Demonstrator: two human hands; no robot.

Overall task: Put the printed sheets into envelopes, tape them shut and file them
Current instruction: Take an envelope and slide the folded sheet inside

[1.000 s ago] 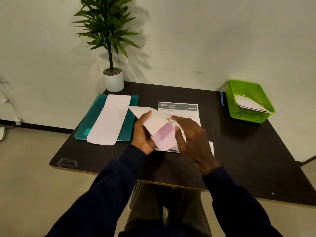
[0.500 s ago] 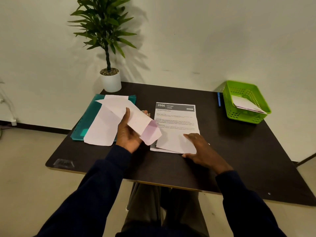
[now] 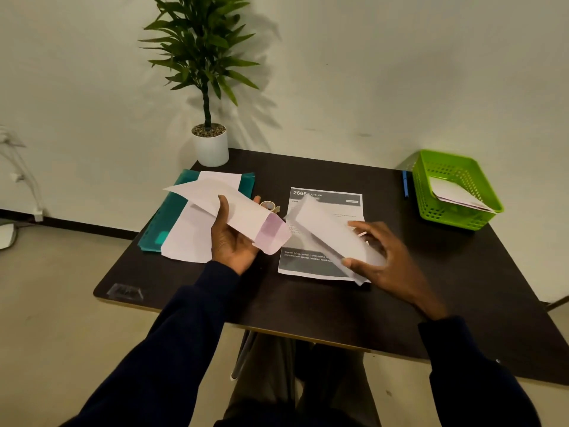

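My left hand holds a long white envelope above the table, its pinkish open flap end pointing right. My right hand grips a folded white sheet and lifts it off a flat printed sheet headed "2666 KITCHEN". Between the hands a small roll of tape lies on the table. A second white envelope rests on a teal folder at the left. The green basket at the right holds white envelopes.
The dark table stands against a pale wall. A potted plant in a white pot stands at the back left corner. A blue pen lies beside the basket. A clear tape patch sits on the front left corner.
My left hand moved the envelope left and up. My right hand went down to the papers, took hold of the folded sheet and raised it, which uncovered the printed sheet and the tape roll.
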